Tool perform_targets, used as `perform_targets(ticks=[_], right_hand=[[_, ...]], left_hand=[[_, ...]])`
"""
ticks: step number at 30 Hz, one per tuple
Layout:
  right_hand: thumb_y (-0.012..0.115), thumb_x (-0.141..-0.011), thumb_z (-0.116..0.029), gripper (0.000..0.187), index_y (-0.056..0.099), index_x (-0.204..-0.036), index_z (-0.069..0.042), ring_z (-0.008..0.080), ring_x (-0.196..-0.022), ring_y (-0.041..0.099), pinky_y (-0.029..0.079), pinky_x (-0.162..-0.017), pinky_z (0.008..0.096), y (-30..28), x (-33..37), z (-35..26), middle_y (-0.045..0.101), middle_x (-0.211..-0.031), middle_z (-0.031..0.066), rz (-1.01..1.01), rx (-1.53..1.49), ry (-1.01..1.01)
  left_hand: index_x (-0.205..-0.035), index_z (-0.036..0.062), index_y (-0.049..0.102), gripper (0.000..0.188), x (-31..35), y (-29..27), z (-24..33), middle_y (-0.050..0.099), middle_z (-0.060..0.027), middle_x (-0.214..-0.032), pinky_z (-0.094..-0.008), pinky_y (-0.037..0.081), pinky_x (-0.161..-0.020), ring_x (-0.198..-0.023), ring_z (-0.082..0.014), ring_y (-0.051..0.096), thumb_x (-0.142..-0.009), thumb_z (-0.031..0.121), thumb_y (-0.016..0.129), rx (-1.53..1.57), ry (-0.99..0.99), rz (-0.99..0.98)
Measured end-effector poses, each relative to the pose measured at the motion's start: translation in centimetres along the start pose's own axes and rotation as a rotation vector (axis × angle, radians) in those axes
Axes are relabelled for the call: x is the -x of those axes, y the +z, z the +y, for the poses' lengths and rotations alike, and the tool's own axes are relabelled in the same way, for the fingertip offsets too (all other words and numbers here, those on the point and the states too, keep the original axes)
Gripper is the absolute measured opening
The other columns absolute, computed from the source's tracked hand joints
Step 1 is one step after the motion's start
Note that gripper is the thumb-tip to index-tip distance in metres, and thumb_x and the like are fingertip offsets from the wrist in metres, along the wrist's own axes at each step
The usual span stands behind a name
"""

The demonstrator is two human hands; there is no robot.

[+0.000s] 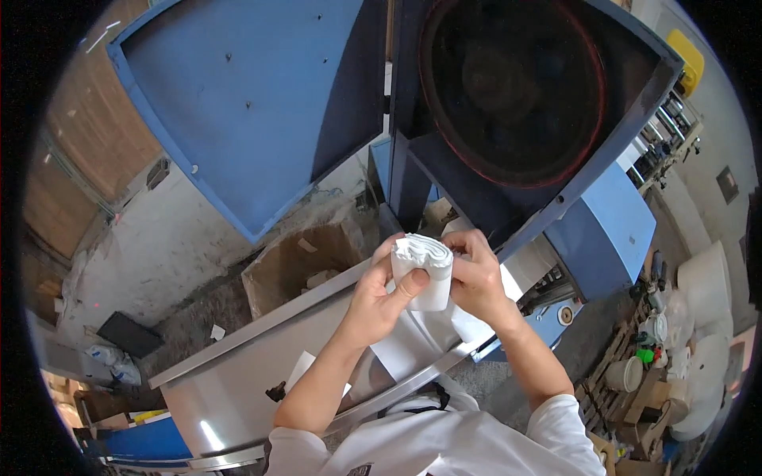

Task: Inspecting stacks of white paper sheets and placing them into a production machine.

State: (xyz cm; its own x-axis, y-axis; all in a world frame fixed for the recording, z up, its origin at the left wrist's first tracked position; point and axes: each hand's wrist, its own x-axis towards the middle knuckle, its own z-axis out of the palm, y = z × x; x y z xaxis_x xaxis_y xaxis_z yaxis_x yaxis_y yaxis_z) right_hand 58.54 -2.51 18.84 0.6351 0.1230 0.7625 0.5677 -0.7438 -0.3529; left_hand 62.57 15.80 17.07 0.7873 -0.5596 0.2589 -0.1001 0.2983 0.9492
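Note:
Above the metal worktop I hold a thick folded bundle of white tissue paper, its layered end facing up. My left hand is closed round its left side, thumb pressed across the front. At the right edge of the bundle, my right hand has its fingers curled and pinched against the paper; its fingertips are partly hidden behind it. Beneath the hands, white paper sheets lie on the worktop. Another white piece lies beside my left forearm.
A blue machine's open door panel and a housing with a dark round wheel stand ahead. Behind the worktop sits an open cardboard box. On the right are a blue machine cover, a white bucket and clutter on pallets.

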Motion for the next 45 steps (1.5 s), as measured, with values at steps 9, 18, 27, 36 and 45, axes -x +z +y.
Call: perform_targets(ticks=[9, 18, 27, 36, 45], right_hand=[[0.069, -0.091, -0.015, 0.043, 0.054, -0.129, -0.003, 0.0143, -0.095, 0.060, 0.051, -0.081, 0.0280, 1.3, 2.7, -0.3, 0.060, -0.110, 0.0071, 0.107, -0.791, 0.864], [0.075, -0.088, -0.016, 0.052, 0.050, -0.128, 0.005, 0.0166, -0.107, 0.061, 0.049, -0.093, 0.0330, 0.5, 2.4, -1.3, 0.063, -0.119, 0.0123, -0.068, -0.923, 0.875], [0.078, -0.084, -0.009, 0.056, 0.048, -0.129, 0.005, 0.0183, -0.110, 0.061, 0.049, -0.096, 0.0339, -0.4, 2.2, -1.0, 0.063, -0.119, 0.0121, -0.077, -0.941, 0.918], [0.079, -0.084, -0.011, 0.041, 0.058, -0.116, 0.002, 0.0146, -0.096, 0.065, 0.051, -0.086, 0.0308, -0.7, 2.7, -1.9, 0.069, -0.105, 0.0087, 0.085, -0.945, 0.919], [0.077, -0.076, -0.010, 0.053, 0.056, -0.122, 0.006, 0.0192, -0.090, 0.066, 0.053, -0.081, 0.0310, -1.7, 5.1, -2.2, 0.067, -0.102, 0.0119, -0.030, -0.782, 1.054]], left_hand=[[-0.122, 0.0012, 0.061, 0.041, 0.1, -0.1, -0.2, 0.063, -0.0036, -0.117, -0.0259, 0.046, -0.088, -0.101, -0.0096, 0.058, -0.095, 0.032, 0.067, 0.263, -0.132, 0.021], [-0.151, -0.0047, 0.018, 0.096, 0.0, 1.6, -1.6, 0.059, -0.0150, -0.117, -0.0298, 0.049, -0.092, -0.106, -0.0182, 0.060, -0.083, 0.018, 0.081, 0.200, 0.036, 0.293], [-0.131, -0.0038, 0.048, 0.056, 1.9, 1.3, -2.4, 0.065, -0.0101, -0.104, -0.0258, 0.052, -0.079, -0.093, -0.0120, 0.063, -0.085, 0.011, 0.078, 0.020, -0.051, 0.135], [-0.141, -0.0038, 0.042, 0.070, 2.1, 1.8, -2.1, 0.064, -0.0102, -0.103, -0.0248, 0.050, -0.075, -0.089, -0.0113, 0.061, -0.085, 0.016, 0.079, 0.130, -0.021, 0.207], [-0.093, 0.0017, 0.061, 0.025, 5.5, 1.7, -3.1, 0.061, -0.0023, -0.083, -0.0240, 0.048, -0.065, -0.077, -0.0064, 0.057, -0.085, 0.018, 0.079, 0.154, -0.201, 0.105]])
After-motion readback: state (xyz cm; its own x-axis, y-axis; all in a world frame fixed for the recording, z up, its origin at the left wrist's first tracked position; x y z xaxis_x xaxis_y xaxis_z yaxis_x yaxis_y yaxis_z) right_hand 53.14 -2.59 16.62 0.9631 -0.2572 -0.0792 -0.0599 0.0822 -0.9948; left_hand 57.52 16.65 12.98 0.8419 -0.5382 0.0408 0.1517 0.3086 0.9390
